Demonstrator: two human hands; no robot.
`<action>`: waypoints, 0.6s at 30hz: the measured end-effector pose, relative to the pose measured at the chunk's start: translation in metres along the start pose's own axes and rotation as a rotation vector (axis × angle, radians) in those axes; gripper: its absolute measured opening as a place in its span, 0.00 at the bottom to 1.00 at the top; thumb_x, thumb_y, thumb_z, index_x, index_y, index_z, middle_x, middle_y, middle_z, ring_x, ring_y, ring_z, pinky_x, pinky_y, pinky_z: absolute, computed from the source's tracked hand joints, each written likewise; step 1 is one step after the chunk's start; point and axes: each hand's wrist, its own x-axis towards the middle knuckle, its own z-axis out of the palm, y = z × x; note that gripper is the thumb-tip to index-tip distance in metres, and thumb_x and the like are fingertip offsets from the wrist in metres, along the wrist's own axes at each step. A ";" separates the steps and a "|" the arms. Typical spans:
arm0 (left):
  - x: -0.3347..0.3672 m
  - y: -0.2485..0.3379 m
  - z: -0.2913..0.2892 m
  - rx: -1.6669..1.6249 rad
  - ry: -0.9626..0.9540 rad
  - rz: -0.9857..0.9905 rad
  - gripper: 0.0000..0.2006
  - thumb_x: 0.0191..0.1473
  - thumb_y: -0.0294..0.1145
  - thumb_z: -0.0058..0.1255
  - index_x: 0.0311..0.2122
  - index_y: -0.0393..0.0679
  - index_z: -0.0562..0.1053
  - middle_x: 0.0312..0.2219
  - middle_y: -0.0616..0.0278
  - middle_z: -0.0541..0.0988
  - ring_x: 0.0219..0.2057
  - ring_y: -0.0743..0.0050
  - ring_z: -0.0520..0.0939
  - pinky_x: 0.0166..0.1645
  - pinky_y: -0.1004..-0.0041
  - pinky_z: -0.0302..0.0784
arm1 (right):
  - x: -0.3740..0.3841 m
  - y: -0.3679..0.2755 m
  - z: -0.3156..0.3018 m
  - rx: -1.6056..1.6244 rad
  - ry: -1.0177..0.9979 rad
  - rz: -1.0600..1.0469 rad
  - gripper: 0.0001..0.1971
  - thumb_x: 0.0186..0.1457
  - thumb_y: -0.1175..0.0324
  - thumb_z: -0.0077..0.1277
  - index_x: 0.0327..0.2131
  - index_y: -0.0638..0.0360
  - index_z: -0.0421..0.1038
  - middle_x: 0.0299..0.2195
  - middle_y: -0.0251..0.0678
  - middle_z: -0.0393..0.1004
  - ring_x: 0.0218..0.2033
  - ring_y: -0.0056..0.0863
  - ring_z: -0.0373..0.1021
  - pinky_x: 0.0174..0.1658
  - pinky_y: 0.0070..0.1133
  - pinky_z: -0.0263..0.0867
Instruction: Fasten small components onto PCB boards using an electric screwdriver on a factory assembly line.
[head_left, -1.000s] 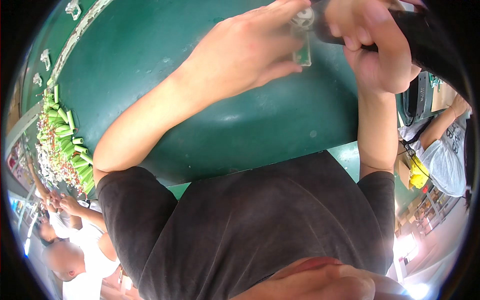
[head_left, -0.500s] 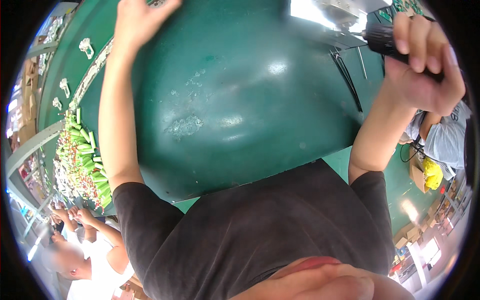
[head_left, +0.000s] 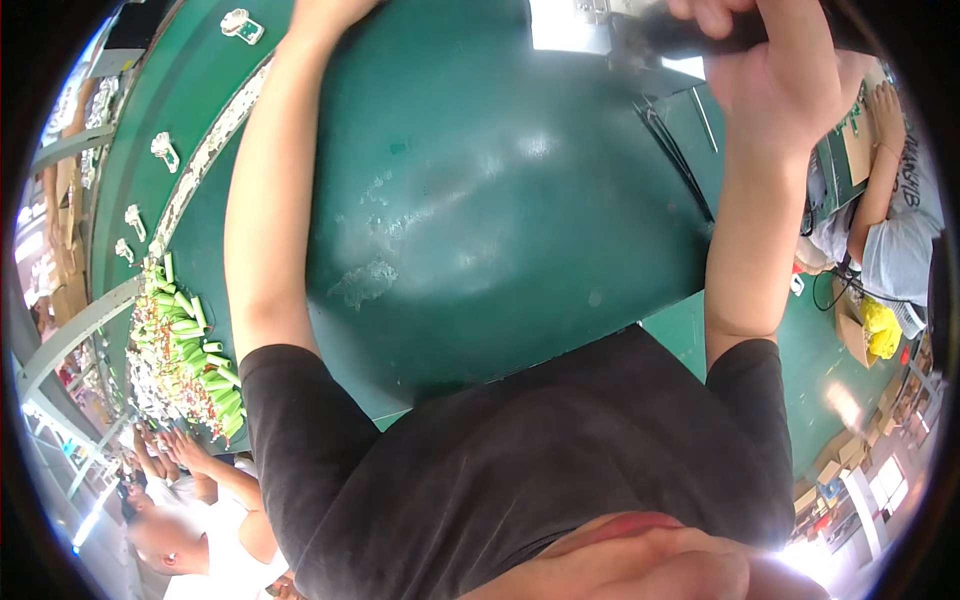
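At the top right my right hand (head_left: 775, 90) is closed around a black, handheld electric screwdriver (head_left: 690, 38), which is partly hidden by my fingers. Its front end is at a shiny metal housing (head_left: 570, 28); whether the bit touches a screw is too dark to see. My left hand (head_left: 338, 10) reaches to the upper edge of the picture, left of the housing. Its fingers are cut off by the edge, so what they touch is hidden. Thin black strips (head_left: 672, 155) lie on the green tabletop (head_left: 480, 220) below the housing.
Green sleeves with wires (head_left: 200, 345) are heaped at the left. Small white parts (head_left: 165, 150) sit along a green strip beyond a worn pale rail (head_left: 205, 150). Co-workers are at lower left and at right, near a box with a yellow bag (head_left: 880, 328).
My right hand and the screwdriver have moved up and left, closer over the metal housing. My left hand has shifted right and further out of the picture. The view has also turned slightly.
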 end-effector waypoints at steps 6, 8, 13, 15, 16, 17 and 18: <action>0.032 -0.019 0.048 -0.151 -0.003 -0.055 0.12 0.50 0.34 0.65 0.36 0.36 0.81 0.28 0.49 0.82 0.34 0.55 0.85 0.43 0.63 0.80 | -0.002 -0.006 0.011 0.147 0.060 0.187 0.19 0.62 0.75 0.46 0.55 0.58 0.58 0.15 0.26 0.59 0.10 0.18 0.57 0.17 0.20 0.60; 0.032 -0.027 0.046 -0.062 0.005 -0.006 0.10 0.50 0.32 0.64 0.35 0.36 0.81 0.27 0.48 0.81 0.33 0.53 0.84 0.42 0.62 0.80 | -0.004 -0.013 0.017 0.095 0.124 0.200 0.20 0.63 0.72 0.45 0.58 0.58 0.57 0.14 0.25 0.57 0.10 0.18 0.55 0.17 0.21 0.60; -0.004 0.037 0.012 -0.021 -0.064 0.131 0.06 0.52 0.26 0.60 0.32 0.34 0.80 0.26 0.47 0.80 0.31 0.48 0.82 0.39 0.59 0.77 | 0.026 0.028 -0.045 0.371 -0.736 -0.207 0.24 0.65 0.69 0.42 0.63 0.56 0.56 0.17 0.25 0.57 0.11 0.18 0.55 0.19 0.20 0.61; -0.041 0.079 -0.021 -0.082 -0.186 0.021 0.06 0.51 0.27 0.61 0.31 0.34 0.80 0.29 0.47 0.80 0.33 0.48 0.82 0.40 0.59 0.76 | 0.020 0.028 -0.044 0.372 -0.694 -0.190 0.23 0.66 0.69 0.41 0.63 0.55 0.56 0.17 0.25 0.57 0.12 0.18 0.55 0.20 0.20 0.62; -0.058 0.090 -0.030 -0.108 -0.260 -0.040 0.06 0.50 0.27 0.63 0.31 0.35 0.80 0.32 0.46 0.80 0.35 0.48 0.82 0.41 0.59 0.77 | 0.016 0.027 -0.041 0.368 -0.659 -0.178 0.23 0.66 0.68 0.41 0.63 0.55 0.56 0.17 0.25 0.57 0.12 0.18 0.56 0.21 0.21 0.62; -0.086 0.080 -0.027 -0.072 -0.204 0.137 0.06 0.51 0.26 0.65 0.35 0.40 0.81 0.36 0.56 0.83 0.36 0.58 0.85 0.41 0.68 0.81 | 0.012 0.024 -0.035 0.367 -0.629 -0.170 0.23 0.66 0.68 0.41 0.63 0.54 0.55 0.18 0.25 0.58 0.12 0.18 0.56 0.21 0.21 0.63; -0.104 0.087 -0.031 -0.137 -0.186 0.176 0.04 0.53 0.24 0.63 0.35 0.39 0.81 0.29 0.58 0.80 0.31 0.60 0.83 0.38 0.68 0.80 | 0.007 0.025 -0.030 0.369 -0.600 -0.157 0.23 0.66 0.68 0.41 0.63 0.54 0.55 0.18 0.25 0.58 0.13 0.18 0.56 0.22 0.21 0.63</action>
